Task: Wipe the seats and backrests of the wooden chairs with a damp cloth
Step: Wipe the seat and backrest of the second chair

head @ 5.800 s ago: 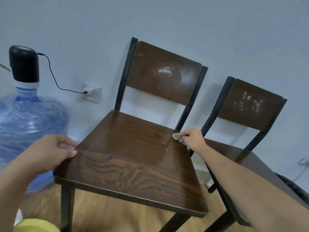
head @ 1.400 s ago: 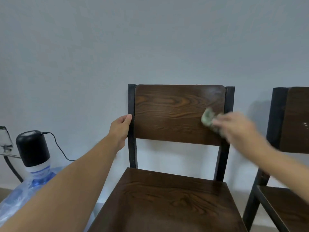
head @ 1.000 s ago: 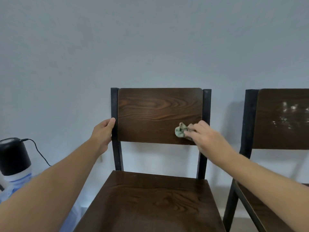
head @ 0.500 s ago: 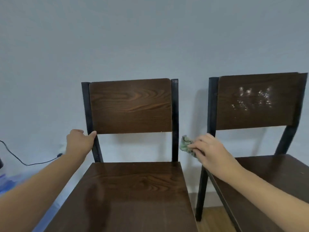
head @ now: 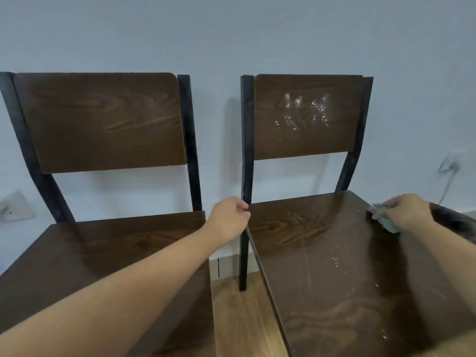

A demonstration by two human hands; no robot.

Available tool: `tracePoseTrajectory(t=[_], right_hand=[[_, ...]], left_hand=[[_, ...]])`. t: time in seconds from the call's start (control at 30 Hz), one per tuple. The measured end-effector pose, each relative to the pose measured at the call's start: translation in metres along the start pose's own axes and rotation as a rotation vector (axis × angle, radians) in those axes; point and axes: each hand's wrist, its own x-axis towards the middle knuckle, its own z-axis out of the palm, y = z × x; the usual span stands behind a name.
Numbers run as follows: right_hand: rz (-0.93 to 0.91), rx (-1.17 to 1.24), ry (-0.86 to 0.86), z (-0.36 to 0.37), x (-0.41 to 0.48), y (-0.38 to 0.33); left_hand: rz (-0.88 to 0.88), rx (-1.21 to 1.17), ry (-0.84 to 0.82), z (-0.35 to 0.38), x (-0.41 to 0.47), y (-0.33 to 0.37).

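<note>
Dark-brown grained chairs [head: 103, 119]; grey-green cloth [head: 383, 219]

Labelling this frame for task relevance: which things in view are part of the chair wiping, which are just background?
In the job:
- right chair, white specks on seat and backrest
- left chair, no specks visible
- green cloth under right hand
- left hand at the right chair's seat corner

Just there:
- wall socket, left
- plug and cable, right
- wooden floor

My view is evenly, softly lit, a little dim. The right chair's seat [head: 347, 253] carries a pale sheen, and faint shadows fall on the wall [head: 231, 34] behind the backrests. Wide-angle bending bows the edges, and everything looks slightly soft.
</note>
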Motion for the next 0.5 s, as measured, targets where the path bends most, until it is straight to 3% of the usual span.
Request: tracePoseTrajectory(t=[0.1, 0.23, 0.5], right_hand=[[-0.076, 0.044, -0.037, 0.035, 0.010, -0.007], [-0.214, 0.076, -0.089, 0.068, -0.002, -0.050], [-0.633, 0.111, -0.381, 0.091, -0.099, -0.086]], left_hand=[[-0.026, 0.087, 0.064, 0.017, 0.013, -0.003], [-0.026, 0.224, 0.030, 0.019, 0.025, -0.015], [0.033, 0.340, -0.049, 0.002, 0.022, -0.025]])
